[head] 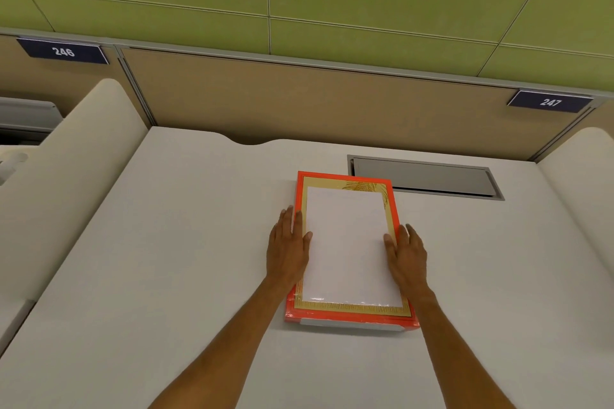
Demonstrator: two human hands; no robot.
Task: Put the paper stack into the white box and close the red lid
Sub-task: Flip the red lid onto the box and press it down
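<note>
White desk surface fills most of the head view, with a sign reading 246 on the tan partition at about ten o'clock. Moving rightward, the person's left hand lies flat, palm down, on the left edge of the red lid, its fingers held close together and pointing toward twelve o'clock, the thumb reaching onto the paper stack. That white stack rests on top of the lid, inside its gold-patterned border, at the centre of the desk. A thin strip of the white box peeks out under the lid's near edge at six o'clock, so the lid sits on the box. At the stack's right edge, the right hand mirrors the other: flat, fingers together, thumb touching the paper. At about one o'clock from the lid, just beside its far corner, a grey cable hatch is set in the desk. A sign reading 247 hangs at two o'clock.
</note>
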